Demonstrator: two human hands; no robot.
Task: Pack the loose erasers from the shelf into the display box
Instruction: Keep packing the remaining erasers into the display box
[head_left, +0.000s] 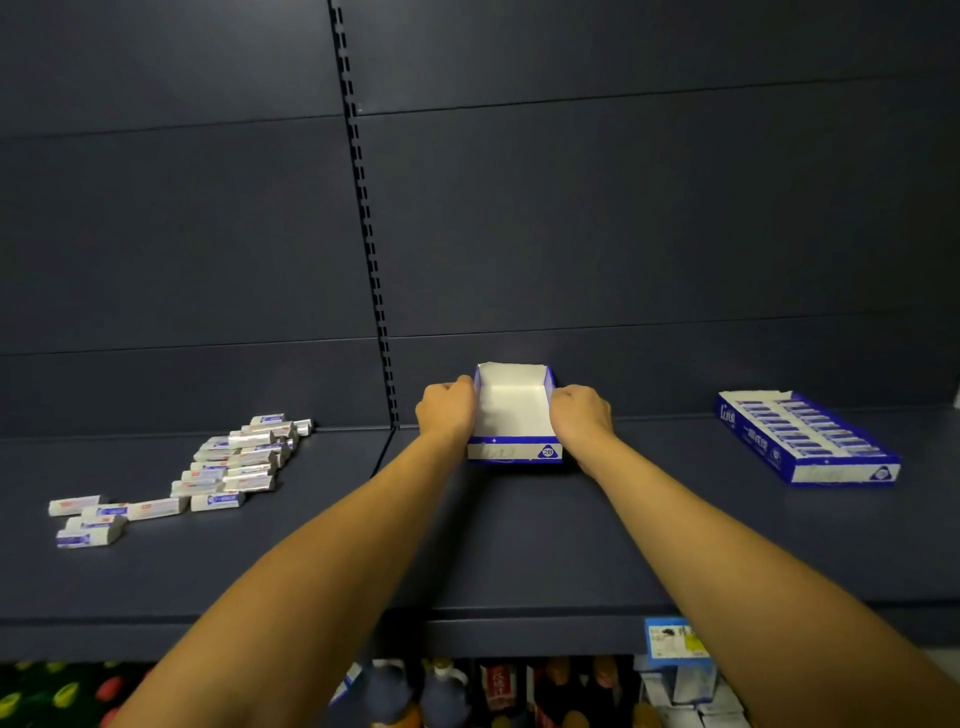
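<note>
A blue-and-white display box (513, 415), with nothing inside it, stands on the dark shelf at the centre. My left hand (447, 408) grips its left wall and my right hand (581, 413) grips its right wall, fingers curled over the rims. Several loose white erasers (234, 460) with blue and red wrappers lie in a heap and a scattered row on the shelf's left part, well apart from the box.
A second blue display box (810, 439), filled with erasers in rows, stands at the right of the shelf. The shelf's front edge (311, 618) carries a price tag (672, 639). Bottles and packets fill the shelf below. A slotted upright (363, 208) divides the back panel.
</note>
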